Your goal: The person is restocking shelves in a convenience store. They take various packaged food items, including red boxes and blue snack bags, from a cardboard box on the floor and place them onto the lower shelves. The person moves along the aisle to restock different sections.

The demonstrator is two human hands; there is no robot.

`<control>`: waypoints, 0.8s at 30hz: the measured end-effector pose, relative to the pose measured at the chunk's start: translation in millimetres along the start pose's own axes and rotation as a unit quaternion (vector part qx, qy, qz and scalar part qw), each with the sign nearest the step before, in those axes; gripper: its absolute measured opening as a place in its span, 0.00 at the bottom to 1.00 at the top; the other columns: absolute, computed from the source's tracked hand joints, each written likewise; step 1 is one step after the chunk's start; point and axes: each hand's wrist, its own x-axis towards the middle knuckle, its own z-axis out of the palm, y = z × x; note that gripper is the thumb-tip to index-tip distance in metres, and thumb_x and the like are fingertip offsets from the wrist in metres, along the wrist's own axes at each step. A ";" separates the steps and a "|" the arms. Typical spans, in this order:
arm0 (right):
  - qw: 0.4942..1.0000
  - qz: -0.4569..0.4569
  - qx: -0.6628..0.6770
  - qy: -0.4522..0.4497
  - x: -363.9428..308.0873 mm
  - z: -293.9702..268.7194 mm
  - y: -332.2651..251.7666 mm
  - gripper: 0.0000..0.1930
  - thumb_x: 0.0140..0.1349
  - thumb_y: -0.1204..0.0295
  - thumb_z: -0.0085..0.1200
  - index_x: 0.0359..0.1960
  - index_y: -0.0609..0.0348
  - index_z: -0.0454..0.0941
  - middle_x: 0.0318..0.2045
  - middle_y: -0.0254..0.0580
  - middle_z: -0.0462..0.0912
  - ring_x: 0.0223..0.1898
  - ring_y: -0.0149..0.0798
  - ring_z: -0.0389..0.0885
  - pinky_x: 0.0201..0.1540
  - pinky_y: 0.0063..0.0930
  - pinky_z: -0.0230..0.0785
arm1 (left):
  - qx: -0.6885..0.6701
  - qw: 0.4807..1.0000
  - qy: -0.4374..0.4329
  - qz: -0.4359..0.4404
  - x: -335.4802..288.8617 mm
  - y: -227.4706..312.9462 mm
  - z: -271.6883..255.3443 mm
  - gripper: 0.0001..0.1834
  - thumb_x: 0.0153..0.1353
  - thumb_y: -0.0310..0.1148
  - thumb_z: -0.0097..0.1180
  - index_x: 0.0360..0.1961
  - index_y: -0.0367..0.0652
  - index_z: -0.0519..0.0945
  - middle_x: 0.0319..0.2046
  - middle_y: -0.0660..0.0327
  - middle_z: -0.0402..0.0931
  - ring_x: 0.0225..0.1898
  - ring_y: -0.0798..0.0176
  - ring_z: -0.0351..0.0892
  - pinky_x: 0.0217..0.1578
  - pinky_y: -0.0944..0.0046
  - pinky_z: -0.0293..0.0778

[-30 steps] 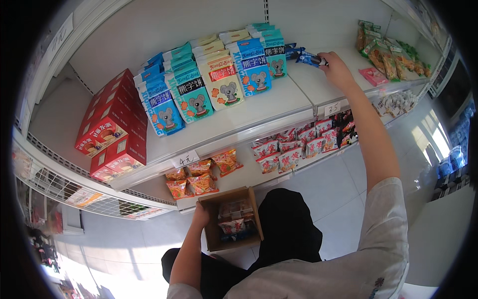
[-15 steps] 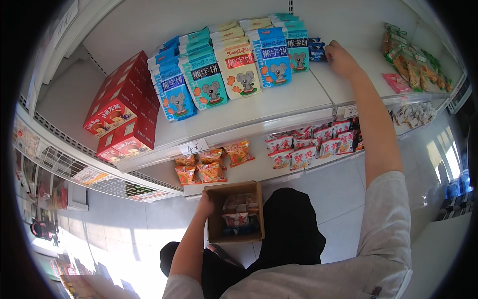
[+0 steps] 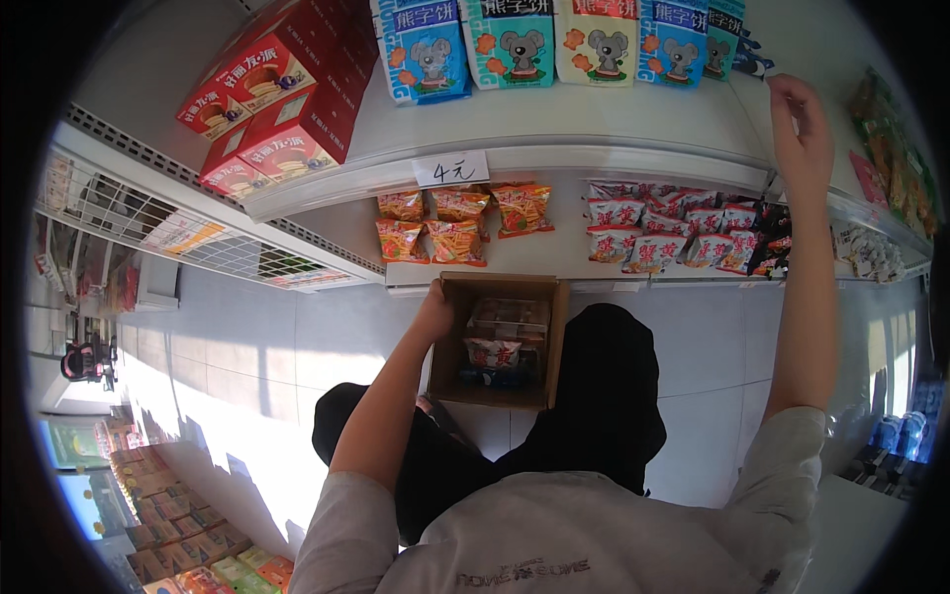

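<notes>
Brown cardboard box [image 3: 556, 337], open-topped, is down in front of the white metal shelving [image 3: 594, 117], just beside a bent leg in black trousers [image 3: 609, 371]. Left bare hand [image 3: 432, 312] is clamped on the box's left side near the top corner. Inside you've got a clear plastic container [image 3: 508, 315], a shiny red-and-white snack packet [image 3: 493, 353] and something dark blue, pretty shadowy. Right bare hand [image 3: 800, 124] is up at the upper shelf, fingers loosely bent, thumb and fingers apart, right by some small dark blue packets [image 3: 754, 61] next to a tall teal bag [image 3: 724, 45]. Can't tell if the fingertips touch them.
</notes>
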 end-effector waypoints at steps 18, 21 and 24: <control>0.694 -0.117 -0.070 -0.707 -415.4 323.4 -118.6 0.27 0.63 0.57 0.64 0.63 0.48 0.83 0.66 0.47 0.79 0.65 0.49 0.80 0.67 0.48 0.72 | 0.047 0.997 -0.043 -0.034 35.2 -20.9 8.4 0.25 0.65 0.25 0.47 0.62 0.28 0.63 0.51 0.23 0.77 0.59 0.25 0.76 0.60 0.38 0.73; 0.692 -0.094 -0.054 -0.714 -423.2 308.1 -98.3 0.25 0.64 0.57 0.64 0.63 0.46 0.83 0.63 0.48 0.82 0.63 0.50 0.81 0.66 0.48 0.72 | 0.074 0.990 -0.090 -0.073 39.9 9.4 11.1 0.26 0.65 0.25 0.46 0.63 0.28 0.62 0.51 0.24 0.78 0.58 0.26 0.77 0.60 0.37 0.73; 0.588 -0.055 -0.047 -0.805 -343.4 276.6 -172.4 0.22 0.65 0.58 0.63 0.60 0.46 0.83 0.55 0.50 0.86 0.57 0.51 0.85 0.62 0.49 0.75 | 0.119 0.986 -0.089 -0.070 30.4 -4.0 -3.9 0.25 0.65 0.25 0.47 0.62 0.27 0.62 0.49 0.24 0.79 0.56 0.26 0.79 0.58 0.36 0.74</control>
